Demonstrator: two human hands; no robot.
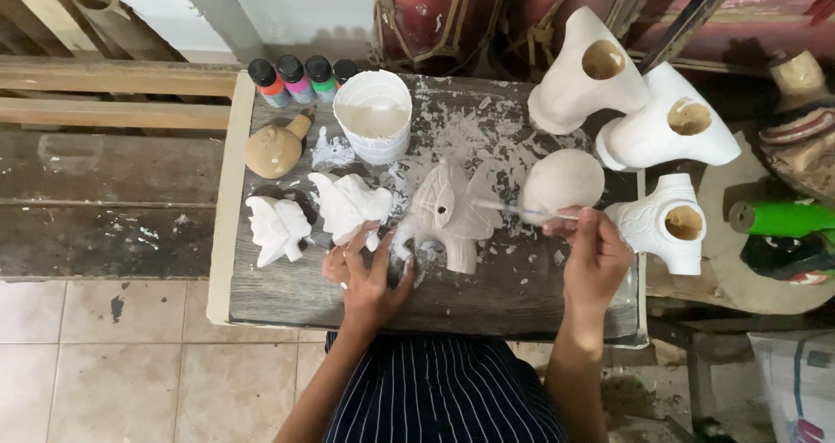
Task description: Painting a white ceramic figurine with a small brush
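On a paint-spattered wooden table (287,295), my left hand (365,273) rests with fingers spread, touching the edge of a white carved figure (348,204) and the base of a pale wooden elephant-like carving (452,213). My right hand (591,252) grips a thin paintbrush (517,210) whose tip reaches toward the carving. A white cup of paint (374,117) stands behind the carving.
Another white carved figure (277,226) and a tan round figure (277,147) lie at the left. Small paint bottles (296,79) line the back edge. A round ball-like piece (563,180) and three white hollow carvings (670,130) sit at the right. A green tube (783,219) lies far right.
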